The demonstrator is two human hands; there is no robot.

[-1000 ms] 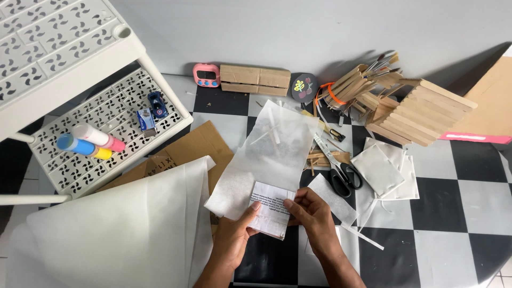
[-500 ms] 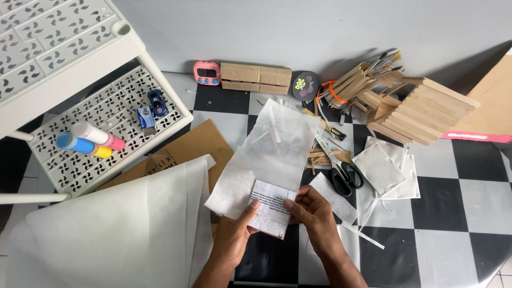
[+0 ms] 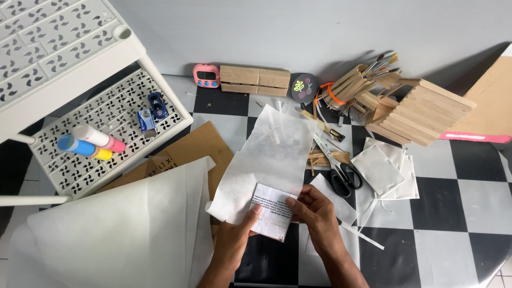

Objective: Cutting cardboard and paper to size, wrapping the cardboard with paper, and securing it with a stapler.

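Pinching a small printed paper slip (image 3: pixel 273 217) at lower centre of the frame, the left hand (image 3: pixel 237 240) and right hand (image 3: pixel 316 214) each clamp fingers and thumb on opposite edges. The slip overlaps a translucent white sheet (image 3: pixel 272 154); black-handled scissors (image 3: pixel 341 170) lie just right.

I am finding open checkered floor (image 3: pixel 458 213) lying to the right of my right hand (image 3: pixel 314 216), with only thin paper strips (image 3: pixel 368 237) crossing it. Just ahead of that hand, scissors (image 3: pixel 341 170) and folded white squares (image 3: pixel 381 168) are crowding the way. Farther ahead a heap of wooden sticks (image 3: pixel 410 109) is blocking. To my left hand's (image 3: pixel 234 242) side, a big white sheet (image 3: pixel 117 234) and cardboard (image 3: pixel 186 154) are covering the floor, and a white rack (image 3: pixel 80 80) is closing off the far left.
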